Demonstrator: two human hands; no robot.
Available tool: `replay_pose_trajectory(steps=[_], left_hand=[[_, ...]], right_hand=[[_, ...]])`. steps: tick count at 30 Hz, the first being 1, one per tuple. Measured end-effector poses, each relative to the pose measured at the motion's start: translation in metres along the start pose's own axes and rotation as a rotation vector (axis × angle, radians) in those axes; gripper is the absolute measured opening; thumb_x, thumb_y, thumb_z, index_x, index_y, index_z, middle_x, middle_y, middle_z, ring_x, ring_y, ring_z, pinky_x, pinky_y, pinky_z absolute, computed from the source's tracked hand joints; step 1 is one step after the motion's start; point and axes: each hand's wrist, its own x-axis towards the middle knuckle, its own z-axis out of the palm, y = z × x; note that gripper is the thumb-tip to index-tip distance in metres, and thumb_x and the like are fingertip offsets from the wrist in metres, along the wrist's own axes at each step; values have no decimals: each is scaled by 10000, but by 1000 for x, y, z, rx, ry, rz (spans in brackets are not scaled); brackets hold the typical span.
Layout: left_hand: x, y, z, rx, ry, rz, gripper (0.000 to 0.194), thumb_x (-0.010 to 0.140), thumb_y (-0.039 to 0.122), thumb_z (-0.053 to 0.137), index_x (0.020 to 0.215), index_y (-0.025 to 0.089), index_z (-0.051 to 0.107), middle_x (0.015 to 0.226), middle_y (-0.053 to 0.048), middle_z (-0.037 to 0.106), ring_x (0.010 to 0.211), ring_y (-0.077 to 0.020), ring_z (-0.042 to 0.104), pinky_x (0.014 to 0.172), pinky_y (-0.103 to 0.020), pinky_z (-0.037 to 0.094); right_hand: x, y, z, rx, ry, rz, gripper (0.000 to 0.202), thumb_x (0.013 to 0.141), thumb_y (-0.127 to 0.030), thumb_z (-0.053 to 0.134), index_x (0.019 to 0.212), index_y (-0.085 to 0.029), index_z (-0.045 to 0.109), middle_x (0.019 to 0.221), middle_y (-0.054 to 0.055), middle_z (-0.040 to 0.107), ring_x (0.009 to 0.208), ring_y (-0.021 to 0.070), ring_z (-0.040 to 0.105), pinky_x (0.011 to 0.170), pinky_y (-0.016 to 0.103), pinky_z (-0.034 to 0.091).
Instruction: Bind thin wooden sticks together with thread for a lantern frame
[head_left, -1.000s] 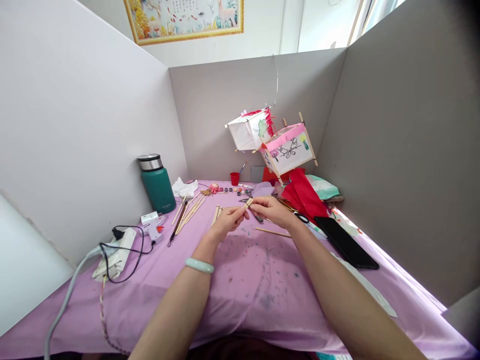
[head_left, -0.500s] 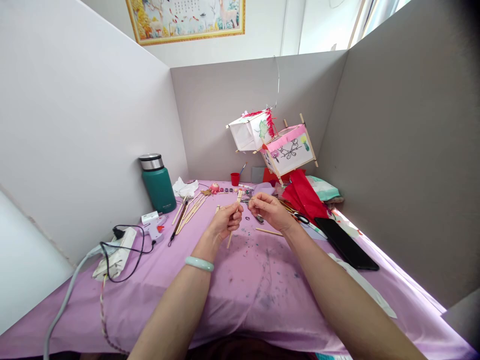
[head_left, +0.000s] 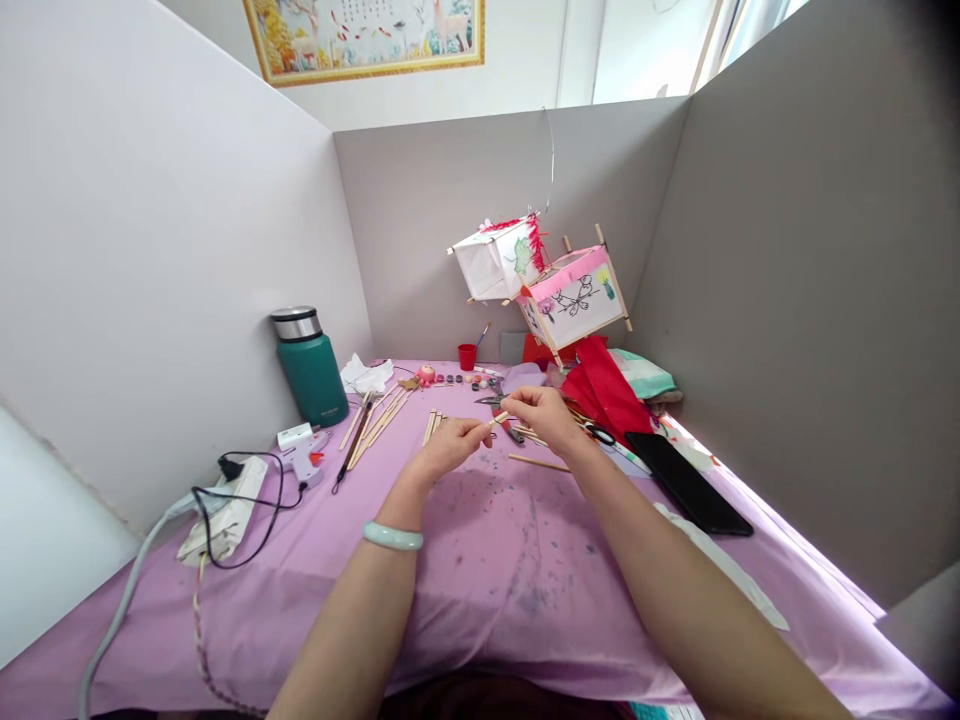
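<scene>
My left hand (head_left: 453,447), a pale green bangle at its wrist, is closed around a thin wooden stick. The stick's pale end (head_left: 499,419) points up and right, out past the thumb and forefinger. My right hand (head_left: 546,415) is pinched right at that end, its fingertips touching or almost touching the wood. What lies between the right fingertips is too small to make out; a thin dark line shows beside the stick end. Behind the left hand lie several short wooden sticks (head_left: 433,424). Pliers (head_left: 513,430) rest just behind the stick end, partly covered by my right hand.
Lanterns of sticks and paper (head_left: 576,298) hang at the back. At left stand a green bottle (head_left: 311,370), a glue gun (head_left: 301,452) and a power strip (head_left: 225,510). A black phone (head_left: 686,485), scissors (head_left: 602,434) and red cloth (head_left: 606,385) lie at right.
The stick has tipped from near upright to slanting right in my left hand. My right hand has come in to its end, closing the gap between the hands.
</scene>
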Motion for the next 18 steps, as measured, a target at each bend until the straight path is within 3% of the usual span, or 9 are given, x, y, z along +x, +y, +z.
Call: replay_pose_trajectory(steps=[5, 9, 12, 15, 18], left_hand=[[2, -1, 3, 116, 67, 18, 398, 849, 422, 435, 693, 160, 691, 536, 13, 496, 565, -128, 469, 580, -250, 336], [6, -4, 7, 44, 165, -57, 362, 838, 384, 466, 633, 154, 655, 518, 8, 489, 537, -121, 463, 570, -247, 339], [7, -5, 6, -324, 196, -173, 326, 839, 414, 476, 672, 156, 585, 482, 56, 364, 402, -69, 294, 442, -220, 227], [3, -5, 0, -729, 87, -160, 306, 816, 461, 527, 738, 164, 528, 492, 94, 278, 365, -35, 142, 388, -199, 84], [0, -4, -5, -920, -29, -128, 291, 778, 432, 604, 763, 155, 518, 500, 97, 287, 365, -20, 123, 369, -182, 52]], right_hand=[[-6, 3, 8, -366, 106, -267, 204, 783, -315, 574, 642, -172, 607, 538, -17, 513, 516, 112, 425, 528, 259, 311], [-13, 10, 20, -631, 66, -573, 203, 848, -245, 506, 682, -174, 600, 696, 30, 604, 655, 136, 503, 652, 278, 347], [-12, 15, 28, -535, 62, -451, 200, 861, -281, 515, 701, -181, 582, 671, 12, 581, 616, 125, 480, 613, 270, 340], [-6, 16, 29, -188, -26, -210, 214, 828, -364, 570, 698, -195, 557, 604, -26, 504, 560, 111, 440, 544, 249, 339], [-4, 12, 25, 154, -158, -114, 216, 783, -403, 624, 730, -199, 578, 770, -5, 561, 582, 94, 446, 547, 239, 377]])
